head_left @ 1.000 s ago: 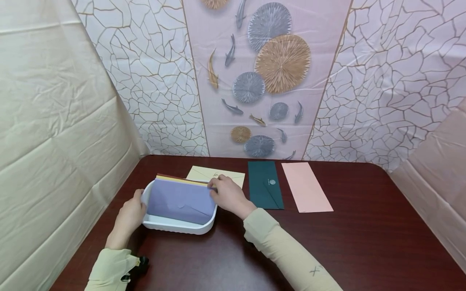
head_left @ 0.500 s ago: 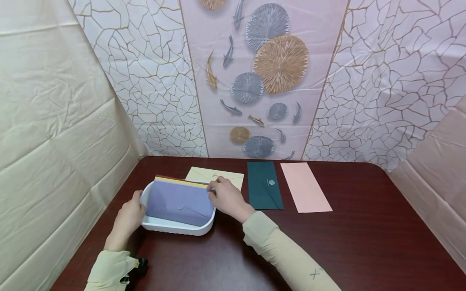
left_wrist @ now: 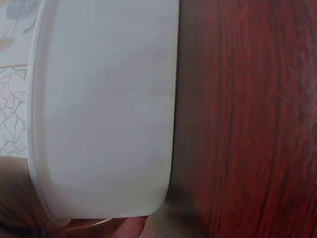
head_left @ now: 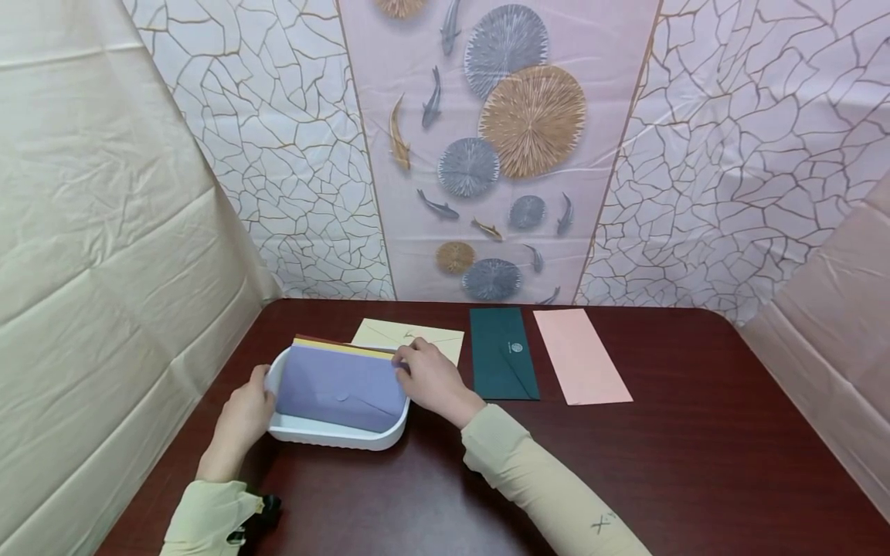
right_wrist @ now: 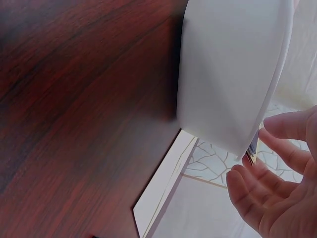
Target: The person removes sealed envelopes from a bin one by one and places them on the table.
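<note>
A white plastic bin (head_left: pixel 334 440) sits at the left of the table. Inside it, a purple envelope (head_left: pixel 341 386) leans in front of a yellow envelope (head_left: pixel 348 347) and a dark red one (head_left: pixel 306 338). My left hand (head_left: pixel 245 413) grips the bin's left end; the left wrist view shows the bin's wall (left_wrist: pixel 109 109) with fingers at its corner. At the top right corner of the envelope stack, my right hand (head_left: pixel 434 378) pinches the edges. In the right wrist view, thumb and fingers (right_wrist: pixel 287 124) meet around those corners, partly hidden behind the rim.
A cream envelope (head_left: pixel 445 340) lies behind the bin, partly covered by it and the right hand. To its right are a dark green envelope (head_left: pixel 504 363) and a pink envelope (head_left: pixel 584 359), flat on the dark red-brown table (head_left: pixel 695 432). Cloth walls stand around the table.
</note>
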`<state>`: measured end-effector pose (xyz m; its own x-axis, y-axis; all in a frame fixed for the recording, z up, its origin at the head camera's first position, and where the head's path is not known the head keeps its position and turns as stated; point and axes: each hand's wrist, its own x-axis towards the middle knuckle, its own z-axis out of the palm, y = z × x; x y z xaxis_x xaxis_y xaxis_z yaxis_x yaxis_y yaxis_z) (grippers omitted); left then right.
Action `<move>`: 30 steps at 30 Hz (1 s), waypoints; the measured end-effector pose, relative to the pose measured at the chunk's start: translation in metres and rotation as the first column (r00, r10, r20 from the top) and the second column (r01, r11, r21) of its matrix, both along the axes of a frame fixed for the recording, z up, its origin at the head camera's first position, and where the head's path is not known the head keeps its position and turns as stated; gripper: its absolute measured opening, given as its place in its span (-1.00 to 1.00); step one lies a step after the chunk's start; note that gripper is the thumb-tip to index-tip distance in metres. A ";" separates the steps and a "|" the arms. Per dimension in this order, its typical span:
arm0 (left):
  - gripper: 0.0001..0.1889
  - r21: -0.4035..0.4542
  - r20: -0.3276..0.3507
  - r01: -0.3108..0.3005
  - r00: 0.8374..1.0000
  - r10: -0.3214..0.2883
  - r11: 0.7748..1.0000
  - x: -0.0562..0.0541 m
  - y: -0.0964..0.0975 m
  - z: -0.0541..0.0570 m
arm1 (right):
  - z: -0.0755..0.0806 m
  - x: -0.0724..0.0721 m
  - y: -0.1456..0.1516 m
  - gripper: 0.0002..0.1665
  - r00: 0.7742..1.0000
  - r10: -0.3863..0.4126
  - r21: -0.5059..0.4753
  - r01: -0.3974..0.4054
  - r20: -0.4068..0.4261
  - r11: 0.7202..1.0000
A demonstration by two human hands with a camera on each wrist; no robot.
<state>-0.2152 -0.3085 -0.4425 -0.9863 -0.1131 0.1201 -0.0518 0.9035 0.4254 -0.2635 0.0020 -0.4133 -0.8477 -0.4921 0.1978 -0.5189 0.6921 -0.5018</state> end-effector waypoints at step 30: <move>-0.54 0.002 -0.014 0.010 1.000 -0.010 1.000 0.000 -0.002 0.001 | 0.002 0.004 -0.005 -0.72 1.000 -0.015 0.021 0.015 0.013 1.000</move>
<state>-0.2154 -0.3100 -0.4419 -0.9856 -0.1038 0.1336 -0.0371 0.9032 0.4277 -0.2591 -0.0033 -0.4109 -0.8577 -0.4830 0.1763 -0.5014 0.7102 -0.4941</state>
